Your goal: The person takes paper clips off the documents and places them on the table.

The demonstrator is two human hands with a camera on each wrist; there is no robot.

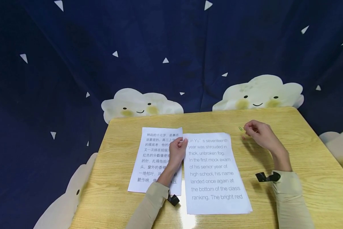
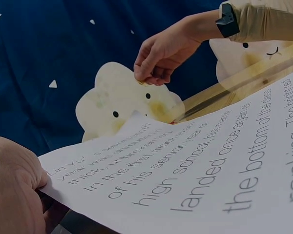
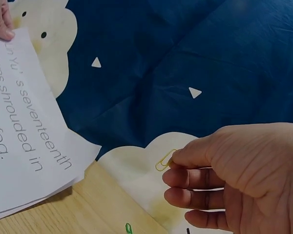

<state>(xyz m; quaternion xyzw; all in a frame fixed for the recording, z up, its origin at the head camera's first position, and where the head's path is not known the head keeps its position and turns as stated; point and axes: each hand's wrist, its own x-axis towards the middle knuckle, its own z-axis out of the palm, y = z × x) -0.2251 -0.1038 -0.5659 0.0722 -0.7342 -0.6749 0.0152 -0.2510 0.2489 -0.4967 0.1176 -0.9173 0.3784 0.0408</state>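
Note:
Between its thumb and fingers my left hand (image 1: 177, 152) pinches the top left corner of a stack of sheets printed in English (image 1: 213, 170). That corner is lifted in the left wrist view, and the sheets (image 2: 156, 180) slope away from the hand. My right hand (image 1: 261, 134) is to the right of the stack, raised above the table. Its thumb and forefinger pinch a yellow paper clip (image 3: 162, 163), whose looped end sticks out past the fingertips. A green paper clip (image 1: 240, 128) and a red paper clip (image 1: 243, 137) lie on the table near that hand.
Sheets printed in Chinese (image 1: 155, 156) lie left of the English ones, partly under my left forearm. The wooden table (image 1: 114, 178) reaches back to a dark blue curtain (image 1: 160, 41) with white triangles and smiling clouds. A dark object edges into the right wrist view.

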